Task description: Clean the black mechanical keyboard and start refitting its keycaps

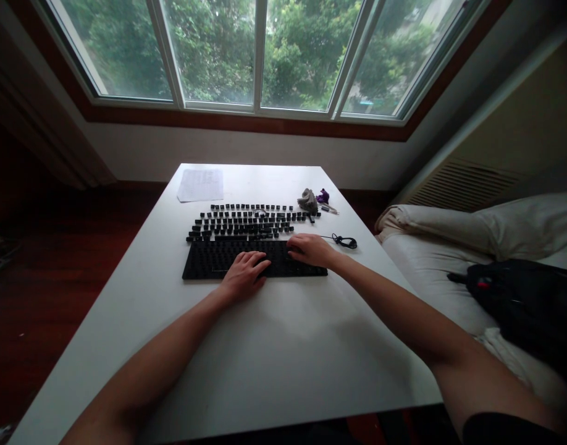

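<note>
A black keyboard base (204, 262) lies flat on the white table, its keycaps off as far as I can see. My left hand (244, 273) rests on its middle front, fingers stretched out and lying over the board. Over the right half, my right hand (311, 248) reaches in with fingers bent and drawn together at the board; whatever sits at the fingertips is too small to make out. Behind the base, loose black keycaps (237, 222) stand in several rows. A coiled black cable (346, 241) lies at the right.
A grey cloth (307, 201), a purple item (323, 196) and thin tools (328, 209) lie at the back right of the table (274, 352). A paper sheet (201, 185) is at the back left. A sofa (417, 247) with a black bag (519, 303) stands to the right.
</note>
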`<state>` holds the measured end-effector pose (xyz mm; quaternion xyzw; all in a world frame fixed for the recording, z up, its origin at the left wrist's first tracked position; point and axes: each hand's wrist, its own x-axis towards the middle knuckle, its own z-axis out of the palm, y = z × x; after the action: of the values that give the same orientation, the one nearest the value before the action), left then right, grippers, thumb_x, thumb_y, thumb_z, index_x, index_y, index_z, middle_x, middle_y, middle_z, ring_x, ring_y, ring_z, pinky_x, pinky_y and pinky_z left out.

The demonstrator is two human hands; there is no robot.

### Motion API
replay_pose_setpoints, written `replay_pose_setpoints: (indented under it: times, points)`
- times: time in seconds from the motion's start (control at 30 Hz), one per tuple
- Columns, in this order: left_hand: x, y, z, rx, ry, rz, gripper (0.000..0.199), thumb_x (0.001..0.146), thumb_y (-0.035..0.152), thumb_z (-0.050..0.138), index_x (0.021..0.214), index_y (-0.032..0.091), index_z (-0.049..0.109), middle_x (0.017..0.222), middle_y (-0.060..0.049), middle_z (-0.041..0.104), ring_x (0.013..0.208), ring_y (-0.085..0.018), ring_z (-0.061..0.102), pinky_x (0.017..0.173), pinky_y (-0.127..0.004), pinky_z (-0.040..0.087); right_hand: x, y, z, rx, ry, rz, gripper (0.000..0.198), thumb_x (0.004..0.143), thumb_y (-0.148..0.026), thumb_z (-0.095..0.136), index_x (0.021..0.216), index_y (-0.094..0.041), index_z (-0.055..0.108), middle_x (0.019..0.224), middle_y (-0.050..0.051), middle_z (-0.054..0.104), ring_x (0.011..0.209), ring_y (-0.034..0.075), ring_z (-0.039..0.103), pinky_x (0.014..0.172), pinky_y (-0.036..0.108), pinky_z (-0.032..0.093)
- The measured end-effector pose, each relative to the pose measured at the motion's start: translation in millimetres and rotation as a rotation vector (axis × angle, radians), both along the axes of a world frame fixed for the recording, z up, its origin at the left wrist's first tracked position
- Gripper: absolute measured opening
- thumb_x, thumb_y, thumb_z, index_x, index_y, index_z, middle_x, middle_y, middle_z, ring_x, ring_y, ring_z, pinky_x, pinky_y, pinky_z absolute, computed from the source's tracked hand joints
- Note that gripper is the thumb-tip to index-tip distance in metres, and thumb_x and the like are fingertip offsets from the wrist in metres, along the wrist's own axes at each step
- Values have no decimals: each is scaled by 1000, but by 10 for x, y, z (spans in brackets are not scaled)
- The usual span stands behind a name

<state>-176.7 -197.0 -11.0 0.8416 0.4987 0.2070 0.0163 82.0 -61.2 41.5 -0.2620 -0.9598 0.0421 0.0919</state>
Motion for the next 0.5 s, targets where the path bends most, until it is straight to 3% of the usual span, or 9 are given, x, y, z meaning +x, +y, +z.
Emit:
replay_pose_setpoints:
  times: [0.23, 0.5]
  points:
    - [34, -24, -4, -5, 1, 8, 45, 90, 31, 62, 135, 26, 59, 145, -10, 53, 134, -30, 45, 114, -52, 34, 184, -287, 22, -243, -6, 114, 11, 87, -27, 67, 93, -19, 69, 93, 6, 65, 83, 18, 58, 70, 27, 39]
    - [29, -17, 10, -3, -2, 4, 45, 90, 30, 62, 135, 26, 59, 144, -10, 53, 134, -30, 45, 113, -52, 35, 131, -356, 29, -262, -85, 51, 11, 89, -29, 65, 92, -19, 69, 94, 5, 66, 83, 18, 60, 67, 26, 36]
